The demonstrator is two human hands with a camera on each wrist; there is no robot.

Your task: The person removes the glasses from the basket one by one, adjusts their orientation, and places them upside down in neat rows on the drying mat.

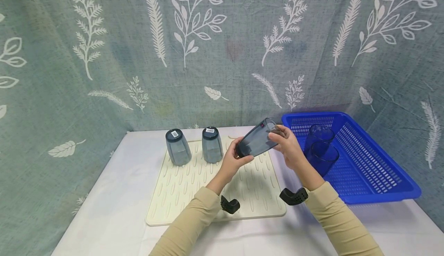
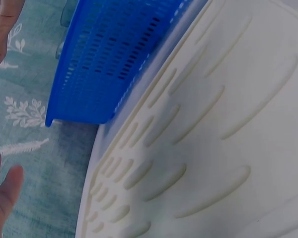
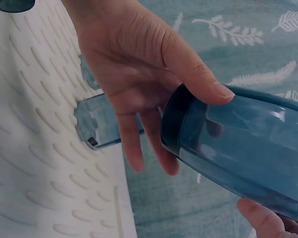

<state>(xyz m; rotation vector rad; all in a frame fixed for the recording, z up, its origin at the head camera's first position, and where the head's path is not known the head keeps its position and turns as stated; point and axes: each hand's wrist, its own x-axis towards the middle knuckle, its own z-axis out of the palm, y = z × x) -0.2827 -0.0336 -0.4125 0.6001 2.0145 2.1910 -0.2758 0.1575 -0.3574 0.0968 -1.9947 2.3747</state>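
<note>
A smoky blue-grey drinking glass [image 1: 257, 139] is held tilted in the air above a cream ridged mat [image 1: 184, 188], its dark base lower left and its mouth upper right. My left hand [image 1: 233, 159] grips the base end, thumb along the side. In the right wrist view the left hand [image 3: 139, 64] has its thumb over the edge of the base. My right hand [image 1: 290, 146] holds the glass near the rim, thumb and fingers on the wall. Two similar glasses, one at the left [image 1: 179, 148] and one beside it [image 1: 212, 147], stand upside down on the mat.
At the right a blue perforated basket [image 1: 385, 199] contains two glasses, a rear one [image 1: 320, 133] and a front one [image 1: 322, 157], mouths up. A white cloth [image 1: 114, 194] covers the table. Behind it hangs a green leaf-patterned curtain [image 1: 236, 55].
</note>
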